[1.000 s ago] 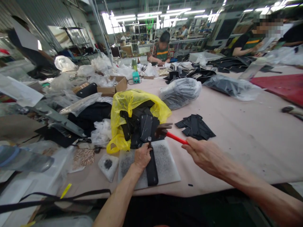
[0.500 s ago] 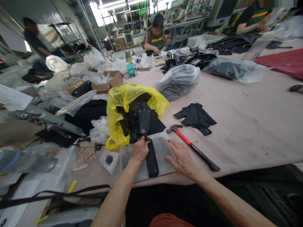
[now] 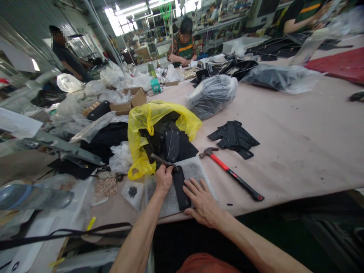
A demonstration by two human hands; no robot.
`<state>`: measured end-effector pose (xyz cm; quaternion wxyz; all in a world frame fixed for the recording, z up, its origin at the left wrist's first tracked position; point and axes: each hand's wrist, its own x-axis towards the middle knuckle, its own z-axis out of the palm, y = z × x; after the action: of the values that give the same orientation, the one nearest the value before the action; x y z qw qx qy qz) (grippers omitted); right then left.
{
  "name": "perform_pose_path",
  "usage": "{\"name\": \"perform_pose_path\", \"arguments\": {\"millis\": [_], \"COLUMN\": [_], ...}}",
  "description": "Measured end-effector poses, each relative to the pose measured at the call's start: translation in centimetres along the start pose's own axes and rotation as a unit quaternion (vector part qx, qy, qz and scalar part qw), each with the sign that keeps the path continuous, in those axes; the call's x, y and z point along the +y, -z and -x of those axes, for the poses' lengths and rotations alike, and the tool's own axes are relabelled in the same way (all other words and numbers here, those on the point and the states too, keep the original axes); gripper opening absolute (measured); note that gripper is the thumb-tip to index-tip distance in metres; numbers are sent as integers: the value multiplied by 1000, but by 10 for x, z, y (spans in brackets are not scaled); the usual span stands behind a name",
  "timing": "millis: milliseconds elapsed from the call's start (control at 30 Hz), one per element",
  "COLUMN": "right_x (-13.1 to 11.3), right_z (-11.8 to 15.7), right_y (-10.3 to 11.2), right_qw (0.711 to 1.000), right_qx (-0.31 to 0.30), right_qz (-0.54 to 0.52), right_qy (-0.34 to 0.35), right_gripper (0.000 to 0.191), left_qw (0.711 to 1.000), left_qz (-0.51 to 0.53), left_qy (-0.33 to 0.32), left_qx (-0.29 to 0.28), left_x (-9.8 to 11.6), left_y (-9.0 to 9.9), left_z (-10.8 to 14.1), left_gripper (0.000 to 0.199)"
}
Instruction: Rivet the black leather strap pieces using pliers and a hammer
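My left hand is closed round a slim, dark metal punch-like tool, held tilted over the top end of a long black strip. The strip lies lengthwise on a whitish, scuffed board near the table's front edge. Spread and flat, my right hand rests on the board, its fingertips at the strip's right edge. A claw hammer with a red and black handle lies to the right. Beyond it is a loose pile of black strips.
A yellow plastic bag full of black pieces stands open just behind the board. A clear bag of small coppery bits lies at left. Behind are wrapped dark bundles. A co-worker sits across the table.
My right hand has moved left onto the board beside the strip. The metal tool in my left hand has swung to point left. A small black scrap now shows right of my right hand.
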<state>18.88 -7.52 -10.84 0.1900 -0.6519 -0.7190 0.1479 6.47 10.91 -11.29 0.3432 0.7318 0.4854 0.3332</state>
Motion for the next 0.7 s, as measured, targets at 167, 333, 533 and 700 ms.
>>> {"name": "perform_pose_path", "arguments": {"millis": [167,333,533,700], "right_x": [-1,14,24,23], "right_z": [-15,-70,-110,-113], "right_y": [10,25,21,16], "right_qw": [999,989,991,991], "right_qx": [25,37,3,-5], "right_qz": [-37,-37,-10,-11], "right_qy": [-29,-136,-136,-130], "right_gripper": [47,28,19,13], "left_qw": [999,996,997,997], "left_qz": [-26,-60,-57,-47], "left_qy": [-21,-59,-54,-60], "left_qx": [4,-21,-13,-16], "left_x": [-8,-17,-24,-25], "left_y": [-4,-7,-8,-9], "left_z": [20,24,24,24], "left_gripper": [17,20,22,23]}}
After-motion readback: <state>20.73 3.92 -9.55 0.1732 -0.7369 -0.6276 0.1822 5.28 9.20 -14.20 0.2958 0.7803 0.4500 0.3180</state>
